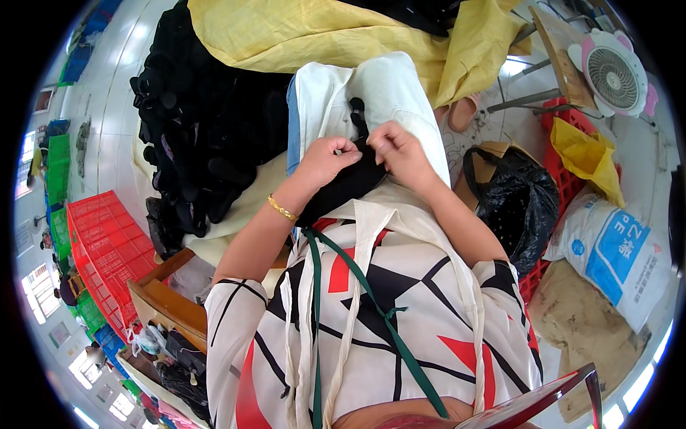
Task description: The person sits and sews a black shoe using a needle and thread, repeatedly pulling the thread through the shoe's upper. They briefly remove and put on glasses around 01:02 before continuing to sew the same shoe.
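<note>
Over my lap, on a whitish cloth [389, 89], lies a black, soft fabric piece [351, 187] with a narrow end reaching up past my hands; its exact kind cannot be told. My left hand [330, 159] is closed, thumb and forefinger pinched at the fabric's left edge. Opposite it, my right hand [401, 156] has its fingers curled together at the right edge of the same piece. Whatever fine part sits between the fingertips is too small to make out. To the left rises a large heap of similar black fabric pieces [214, 121].
Yellow sheeting [286, 36] spreads beyond my knees. Red crates [107, 250] and a wooden drawer [171, 293] stand at left. At right are a black plastic bag [518, 200], a white printed sack [614, 250], a yellow bag [589, 157] and a small fan [612, 75] by a wooden stool.
</note>
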The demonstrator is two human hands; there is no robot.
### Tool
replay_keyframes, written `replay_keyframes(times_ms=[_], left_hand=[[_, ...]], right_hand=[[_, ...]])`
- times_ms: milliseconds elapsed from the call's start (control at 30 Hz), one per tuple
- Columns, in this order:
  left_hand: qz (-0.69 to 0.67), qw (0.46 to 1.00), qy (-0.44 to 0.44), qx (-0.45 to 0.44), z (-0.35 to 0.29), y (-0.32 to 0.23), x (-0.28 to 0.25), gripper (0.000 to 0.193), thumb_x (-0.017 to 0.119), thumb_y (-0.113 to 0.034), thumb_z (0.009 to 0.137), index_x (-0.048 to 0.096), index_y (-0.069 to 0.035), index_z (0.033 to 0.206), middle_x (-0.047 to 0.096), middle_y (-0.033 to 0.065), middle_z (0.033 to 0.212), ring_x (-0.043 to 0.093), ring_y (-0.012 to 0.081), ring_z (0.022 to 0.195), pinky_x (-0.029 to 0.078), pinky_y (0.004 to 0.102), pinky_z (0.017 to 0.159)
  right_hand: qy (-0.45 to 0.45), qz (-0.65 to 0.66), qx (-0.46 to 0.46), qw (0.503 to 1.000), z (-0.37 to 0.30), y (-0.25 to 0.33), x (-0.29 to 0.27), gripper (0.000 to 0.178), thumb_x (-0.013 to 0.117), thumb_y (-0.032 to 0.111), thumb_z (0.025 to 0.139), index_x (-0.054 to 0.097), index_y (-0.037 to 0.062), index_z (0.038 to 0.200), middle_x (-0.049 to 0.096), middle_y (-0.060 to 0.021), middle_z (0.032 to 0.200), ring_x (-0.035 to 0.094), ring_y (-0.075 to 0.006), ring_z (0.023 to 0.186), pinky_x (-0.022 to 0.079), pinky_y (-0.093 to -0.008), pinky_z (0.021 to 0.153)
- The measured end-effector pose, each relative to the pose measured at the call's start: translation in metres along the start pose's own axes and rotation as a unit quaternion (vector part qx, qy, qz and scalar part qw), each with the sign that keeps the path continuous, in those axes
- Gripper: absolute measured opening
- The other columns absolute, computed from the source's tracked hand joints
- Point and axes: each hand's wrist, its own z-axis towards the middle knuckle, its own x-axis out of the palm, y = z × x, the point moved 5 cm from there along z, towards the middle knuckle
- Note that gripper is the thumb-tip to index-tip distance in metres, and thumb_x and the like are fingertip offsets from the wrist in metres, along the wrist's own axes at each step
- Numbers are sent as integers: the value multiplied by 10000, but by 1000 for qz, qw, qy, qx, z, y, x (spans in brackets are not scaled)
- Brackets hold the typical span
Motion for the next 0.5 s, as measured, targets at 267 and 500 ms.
replay_keyframes(times_ms=[267,500], left_hand=[[-180,973,42,-139,-12,-15,8,105,619,-173,962,633,-69,954,686,21,859,400,18,489,310,193,427],[-78,990,47,-104,-13,-14,6,127,604,-180,968,614,-56,945,679,24,842,468,46,526,372,223,459]], right_hand=[[-221,457,124,853,-32,-45,-111,80,531,193,1029,546,132,979,544,16,772,517,-104,637,454,-249,545],[-302,525,144,783,-59,-88,-148,72,586,148,990,529,136,948,539,13,754,489,-108,614,433,-245,534]])
